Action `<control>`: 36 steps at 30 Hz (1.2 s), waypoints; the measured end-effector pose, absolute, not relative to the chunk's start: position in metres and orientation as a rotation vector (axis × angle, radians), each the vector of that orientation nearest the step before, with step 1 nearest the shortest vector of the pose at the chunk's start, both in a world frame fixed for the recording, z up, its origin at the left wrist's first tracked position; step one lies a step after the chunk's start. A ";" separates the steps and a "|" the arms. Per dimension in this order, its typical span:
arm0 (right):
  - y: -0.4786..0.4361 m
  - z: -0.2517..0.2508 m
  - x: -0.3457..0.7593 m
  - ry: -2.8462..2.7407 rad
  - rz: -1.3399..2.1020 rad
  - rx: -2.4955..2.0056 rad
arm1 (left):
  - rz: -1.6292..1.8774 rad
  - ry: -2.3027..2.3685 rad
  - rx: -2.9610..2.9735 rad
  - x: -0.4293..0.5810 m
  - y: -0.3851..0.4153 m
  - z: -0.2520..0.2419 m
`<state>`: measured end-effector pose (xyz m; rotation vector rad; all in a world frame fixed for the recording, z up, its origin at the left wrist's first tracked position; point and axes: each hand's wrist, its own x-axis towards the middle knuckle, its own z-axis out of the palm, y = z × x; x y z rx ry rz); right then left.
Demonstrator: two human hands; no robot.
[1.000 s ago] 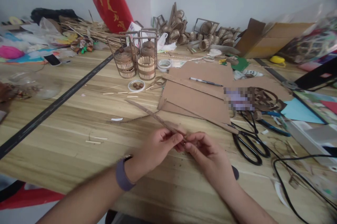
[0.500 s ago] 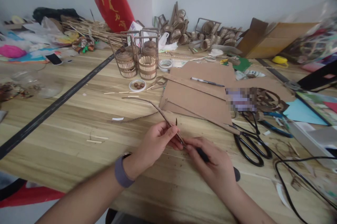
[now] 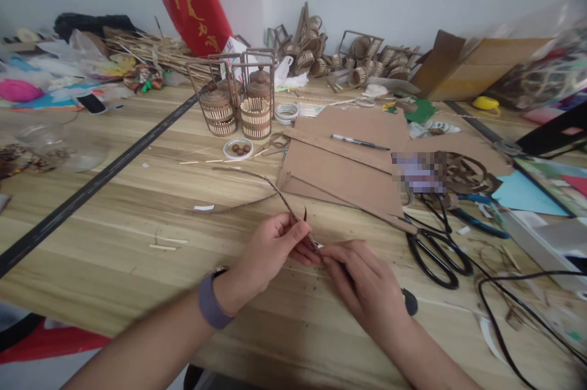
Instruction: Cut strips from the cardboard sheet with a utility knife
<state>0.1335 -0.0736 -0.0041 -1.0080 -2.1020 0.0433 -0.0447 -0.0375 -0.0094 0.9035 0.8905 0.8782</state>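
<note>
A long, thin brown stem (image 3: 280,194) with a speckled surface curves up and left over the table. My left hand (image 3: 275,249) is closed on it near its lower end, thumb on top. A small dark sliver (image 3: 305,214) sticks up beside that thumb. My right hand (image 3: 367,277) is closed at the stem's lower tip, its fingertips almost touching my left fingers. In its palm lies a black-handled tool (image 3: 409,302); the handle's end shows behind the hand, and its working end is mostly hidden by the fingers.
Brown cardboard (image 3: 343,164) with a pen (image 3: 360,142) lies ahead. Black-handled scissors (image 3: 440,258) and a black cable (image 3: 486,310) are at right. Small slatted baskets (image 3: 220,112) stand behind a white ring (image 3: 238,149) with brown beads. A black strip (image 3: 105,170) crosses the left side.
My right hand has turned slightly, covering more of the tool's black handle near the fingers. The sliver by my left thumb is a bit more upright. The stem stays in my left hand.
</note>
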 end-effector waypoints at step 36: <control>-0.075 -0.008 0.128 -2.129 0.081 -0.975 | 0.750 0.823 0.885 -0.042 -0.039 -0.010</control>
